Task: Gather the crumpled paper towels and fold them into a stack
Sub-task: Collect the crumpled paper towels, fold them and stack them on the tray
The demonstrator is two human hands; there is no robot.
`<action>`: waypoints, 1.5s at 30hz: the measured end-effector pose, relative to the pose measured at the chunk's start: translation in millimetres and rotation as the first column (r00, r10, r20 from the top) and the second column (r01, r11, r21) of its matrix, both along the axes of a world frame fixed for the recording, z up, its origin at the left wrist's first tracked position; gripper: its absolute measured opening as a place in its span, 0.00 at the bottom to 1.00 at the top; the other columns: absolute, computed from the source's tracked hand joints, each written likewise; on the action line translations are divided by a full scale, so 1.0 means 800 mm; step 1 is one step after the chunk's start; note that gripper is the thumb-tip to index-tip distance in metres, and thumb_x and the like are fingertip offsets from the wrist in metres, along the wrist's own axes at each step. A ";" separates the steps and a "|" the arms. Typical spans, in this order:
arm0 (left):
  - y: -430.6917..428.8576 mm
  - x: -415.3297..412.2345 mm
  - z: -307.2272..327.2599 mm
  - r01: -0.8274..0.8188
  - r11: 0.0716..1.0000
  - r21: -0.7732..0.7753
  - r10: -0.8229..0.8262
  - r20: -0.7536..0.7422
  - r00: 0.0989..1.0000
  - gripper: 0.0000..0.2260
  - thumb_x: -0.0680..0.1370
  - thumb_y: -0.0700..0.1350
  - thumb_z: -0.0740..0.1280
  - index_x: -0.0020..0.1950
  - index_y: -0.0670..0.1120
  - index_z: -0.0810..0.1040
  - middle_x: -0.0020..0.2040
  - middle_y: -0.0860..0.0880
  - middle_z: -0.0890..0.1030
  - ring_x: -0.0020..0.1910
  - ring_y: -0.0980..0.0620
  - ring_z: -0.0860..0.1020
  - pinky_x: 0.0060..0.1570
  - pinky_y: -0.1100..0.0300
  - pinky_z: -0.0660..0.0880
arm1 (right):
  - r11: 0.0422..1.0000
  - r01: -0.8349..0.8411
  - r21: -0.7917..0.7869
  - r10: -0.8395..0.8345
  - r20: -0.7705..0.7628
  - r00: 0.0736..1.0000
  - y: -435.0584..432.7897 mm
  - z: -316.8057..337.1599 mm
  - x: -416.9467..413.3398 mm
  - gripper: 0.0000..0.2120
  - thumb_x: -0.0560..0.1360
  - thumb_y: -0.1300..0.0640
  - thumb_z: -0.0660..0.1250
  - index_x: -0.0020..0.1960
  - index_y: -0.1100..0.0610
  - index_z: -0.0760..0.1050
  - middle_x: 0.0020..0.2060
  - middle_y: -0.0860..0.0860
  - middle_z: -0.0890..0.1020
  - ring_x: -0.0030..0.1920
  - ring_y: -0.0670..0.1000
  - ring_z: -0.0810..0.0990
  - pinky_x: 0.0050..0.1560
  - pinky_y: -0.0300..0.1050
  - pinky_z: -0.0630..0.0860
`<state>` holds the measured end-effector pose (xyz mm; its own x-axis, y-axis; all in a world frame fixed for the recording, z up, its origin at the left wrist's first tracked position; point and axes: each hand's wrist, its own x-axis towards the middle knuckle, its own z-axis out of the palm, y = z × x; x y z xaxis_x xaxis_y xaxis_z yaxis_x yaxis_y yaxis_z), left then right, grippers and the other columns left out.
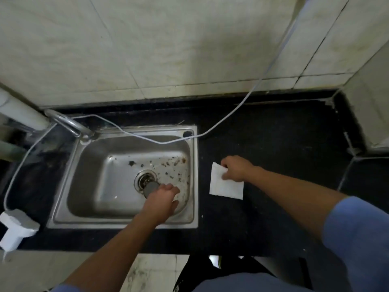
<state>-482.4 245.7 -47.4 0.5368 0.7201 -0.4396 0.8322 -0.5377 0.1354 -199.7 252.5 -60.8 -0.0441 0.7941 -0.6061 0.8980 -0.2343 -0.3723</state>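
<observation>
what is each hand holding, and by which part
The right hand holds the paper towel by its far right corner, on the black counter. The left hand is open over the sink, holding nothing.

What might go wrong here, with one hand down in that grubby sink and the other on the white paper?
The left hand reaches into the sink, whose floor is speckled with dark grime; it may carry dirt onto the paper towel that the right hand holds on the counter. The white cable droops across the sink's back rim, so a lifting arm might snag it.
</observation>
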 end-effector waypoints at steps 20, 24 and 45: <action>-0.023 0.165 0.161 0.781 0.569 0.258 -0.819 0.084 0.568 0.14 0.78 0.50 0.61 0.63 0.49 0.73 0.59 0.47 0.78 0.57 0.44 0.77 0.51 0.50 0.75 | 0.583 0.614 0.532 -0.788 0.186 0.587 -0.361 0.211 -0.049 0.13 0.76 0.41 0.63 0.48 0.50 0.73 0.40 0.50 0.78 0.42 0.54 0.77 0.38 0.48 0.70; -0.129 0.204 0.186 0.868 0.389 0.308 -0.921 0.092 0.379 0.14 0.79 0.50 0.62 0.63 0.49 0.73 0.59 0.46 0.78 0.56 0.44 0.77 0.50 0.50 0.75 | 0.438 0.697 0.567 -0.895 0.201 0.399 -0.490 0.231 -0.083 0.11 0.76 0.42 0.64 0.46 0.50 0.72 0.40 0.49 0.78 0.42 0.54 0.76 0.38 0.46 0.68; -0.974 0.107 0.171 0.850 -0.455 0.265 -0.846 0.170 -0.506 0.11 0.78 0.51 0.62 0.58 0.50 0.75 0.54 0.47 0.80 0.51 0.45 0.78 0.46 0.54 0.74 | -0.365 0.741 0.564 -0.806 0.208 -0.555 -1.238 0.223 -0.498 0.11 0.74 0.42 0.67 0.44 0.48 0.72 0.39 0.49 0.78 0.43 0.55 0.77 0.36 0.47 0.68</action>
